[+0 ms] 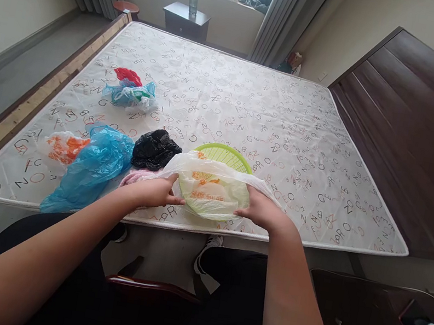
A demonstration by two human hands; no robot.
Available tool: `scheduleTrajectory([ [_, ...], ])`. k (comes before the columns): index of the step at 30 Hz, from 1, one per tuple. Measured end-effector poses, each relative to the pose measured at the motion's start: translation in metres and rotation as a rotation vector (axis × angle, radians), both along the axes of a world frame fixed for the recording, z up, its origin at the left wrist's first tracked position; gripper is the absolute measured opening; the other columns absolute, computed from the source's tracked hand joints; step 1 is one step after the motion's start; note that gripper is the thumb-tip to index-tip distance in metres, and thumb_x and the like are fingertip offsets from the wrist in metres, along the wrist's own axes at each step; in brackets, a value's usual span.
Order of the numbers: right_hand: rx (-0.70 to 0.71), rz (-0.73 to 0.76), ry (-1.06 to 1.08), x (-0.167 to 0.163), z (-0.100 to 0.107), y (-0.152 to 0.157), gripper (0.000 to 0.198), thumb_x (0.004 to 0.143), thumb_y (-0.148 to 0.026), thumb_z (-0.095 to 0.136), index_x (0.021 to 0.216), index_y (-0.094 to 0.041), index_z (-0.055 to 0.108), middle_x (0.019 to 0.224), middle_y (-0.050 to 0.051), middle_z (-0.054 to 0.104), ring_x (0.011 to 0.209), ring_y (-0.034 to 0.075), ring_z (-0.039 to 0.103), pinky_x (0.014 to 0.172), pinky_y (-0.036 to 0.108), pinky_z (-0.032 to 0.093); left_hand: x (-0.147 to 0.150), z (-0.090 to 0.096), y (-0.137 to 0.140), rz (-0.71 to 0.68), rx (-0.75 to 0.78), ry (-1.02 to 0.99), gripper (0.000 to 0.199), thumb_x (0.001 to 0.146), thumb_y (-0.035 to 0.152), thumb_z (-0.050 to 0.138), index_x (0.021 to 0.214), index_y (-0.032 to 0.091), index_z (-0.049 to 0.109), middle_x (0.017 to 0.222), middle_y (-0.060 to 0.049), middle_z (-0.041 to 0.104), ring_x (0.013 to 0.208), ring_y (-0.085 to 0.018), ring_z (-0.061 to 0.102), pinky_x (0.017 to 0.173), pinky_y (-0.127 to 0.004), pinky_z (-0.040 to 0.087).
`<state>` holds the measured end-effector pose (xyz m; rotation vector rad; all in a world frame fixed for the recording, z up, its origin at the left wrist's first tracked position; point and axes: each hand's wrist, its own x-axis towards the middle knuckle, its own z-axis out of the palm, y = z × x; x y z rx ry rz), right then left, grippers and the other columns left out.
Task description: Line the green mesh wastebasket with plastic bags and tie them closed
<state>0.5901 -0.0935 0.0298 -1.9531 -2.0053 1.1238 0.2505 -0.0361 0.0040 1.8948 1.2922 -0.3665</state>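
Note:
A thin white plastic bag with orange print [212, 189] is stretched between my two hands over a light green plastic basket [229, 155]. My left hand [160, 191] grips the bag's left side, its thumb pointing inward and its other fingers partly hidden by the plastic. On the opposite side, my right hand [258, 208] holds the bag with its thumb turned toward the middle. The basket's rim shows behind the bag and through it. Just left of the bag lie a crumpled black plastic bag [156, 149] and a pink cloth-like item [137, 176], partly covered.
A blue plastic bag [96, 159] and an orange-and-white bag [64, 148] lie leftward on the mattress [288, 135]. Farther back is a pile of coloured bags [131, 90]. A dark headboard [417, 135] stands right; a phone [413, 317] rests on a dark cabinet [340, 294].

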Motion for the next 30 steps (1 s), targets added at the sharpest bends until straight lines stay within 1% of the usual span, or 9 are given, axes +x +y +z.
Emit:
scheduleTrajectory([
  [3, 0.009, 0.042, 0.056, 0.002, -0.002, -0.001, 0.087, 0.074, -0.024, 0.082, 0.154, -0.032, 0.048, 0.152, 0.007, 0.060, 0.138, 0.034, 0.057, 0.118, 0.053, 0.045, -0.003, -0.005, 0.004, 0.097, -0.080, -0.129, 0.087, 0.081, 0.081, 0.058, 0.141, 0.018, 0.050, 0.094, -0.010, 0.081, 0.097, -0.032, 0.076, 0.083, -0.037, 0.053],
  [7, 0.030, 0.050, 0.133, 0.005, -0.006, 0.001, 0.088, 0.076, -0.023, 0.080, 0.156, -0.033, 0.045, 0.151, 0.007, 0.060, 0.136, 0.033, 0.058, 0.117, 0.053, 0.047, -0.007, -0.016, 0.010, 0.356, -0.115, -0.296, 0.073, 0.084, 0.079, 0.057, 0.122, 0.017, 0.065, 0.100, -0.013, 0.080, 0.085, -0.028, 0.078, 0.076, -0.036, 0.057],
  [9, 0.019, 0.044, 0.157, 0.007, -0.008, 0.003, 0.085, 0.075, -0.023, 0.081, 0.153, -0.032, 0.049, 0.147, 0.008, 0.062, 0.133, 0.034, 0.060, 0.115, 0.053, 0.049, -0.006, -0.021, 0.014, 0.463, -0.118, -0.316, 0.073, 0.083, 0.080, 0.058, 0.115, 0.016, 0.068, 0.103, -0.015, 0.080, 0.087, -0.029, 0.078, 0.071, -0.035, 0.058],
  [15, 0.073, 0.044, 0.163, 0.012, -0.012, 0.007, 0.083, 0.068, -0.023, 0.085, 0.146, -0.029, 0.059, 0.145, 0.011, 0.061, 0.139, 0.036, 0.056, 0.115, 0.054, 0.049, -0.004, -0.016, 0.019, 0.767, -0.156, -0.437, 0.070, 0.089, 0.077, 0.054, 0.127, 0.020, 0.067, 0.124, -0.015, 0.076, 0.095, -0.027, 0.077, 0.074, -0.035, 0.061],
  [17, 0.082, 0.052, 0.173, 0.010, -0.011, 0.008, 0.086, 0.067, -0.022, 0.085, 0.148, -0.029, 0.057, 0.146, 0.011, 0.061, 0.142, 0.035, 0.054, 0.117, 0.052, 0.048, -0.004, -0.014, 0.019, 0.775, -0.079, -0.483, 0.068, 0.088, 0.073, 0.058, 0.127, 0.018, 0.068, 0.123, -0.016, 0.076, 0.100, -0.029, 0.076, 0.079, -0.036, 0.061],
  [19, 0.037, 0.054, 0.198, 0.007, -0.009, 0.008, 0.084, 0.071, -0.021, 0.083, 0.149, -0.029, 0.055, 0.141, 0.010, 0.066, 0.133, 0.033, 0.062, 0.113, 0.050, 0.052, -0.003, -0.013, 0.020, 0.779, 0.071, -0.483, 0.068, 0.088, 0.070, 0.061, 0.126, 0.014, 0.068, 0.125, -0.018, 0.075, 0.110, -0.031, 0.073, 0.089, -0.038, 0.060],
  [23, -0.068, 0.020, 0.336, -0.002, -0.007, 0.008, 0.083, 0.082, -0.017, 0.068, 0.159, -0.033, 0.040, 0.130, 0.006, 0.073, 0.114, 0.025, 0.072, 0.101, 0.044, 0.060, -0.004, -0.016, 0.023, 0.796, 0.366, -0.302, 0.078, 0.084, 0.062, 0.072, 0.143, 0.013, 0.055, 0.144, -0.021, 0.064, 0.132, -0.035, 0.062, 0.109, -0.042, 0.050],
  [26, -0.035, -0.045, 0.453, -0.005, -0.013, 0.011, 0.083, 0.084, -0.013, 0.058, 0.161, -0.033, 0.036, 0.144, 0.006, 0.066, 0.129, 0.024, 0.067, 0.108, 0.044, 0.055, -0.005, -0.016, 0.025, 0.700, 0.349, -0.258, 0.077, 0.084, 0.052, 0.074, 0.146, 0.014, 0.051, 0.144, -0.019, 0.064, 0.129, -0.033, 0.064, 0.107, -0.039, 0.050],
  [30, 0.020, -0.194, 0.477, -0.003, -0.028, 0.022, 0.071, 0.084, -0.018, 0.053, 0.154, -0.028, 0.050, 0.157, 0.004, 0.056, 0.142, 0.023, 0.056, 0.117, 0.041, 0.048, -0.003, -0.017, 0.025, 0.618, 0.291, -0.255, 0.062, 0.087, 0.044, 0.069, 0.140, 0.016, 0.055, 0.139, -0.015, 0.068, 0.124, -0.029, 0.067, 0.104, -0.033, 0.052],
])
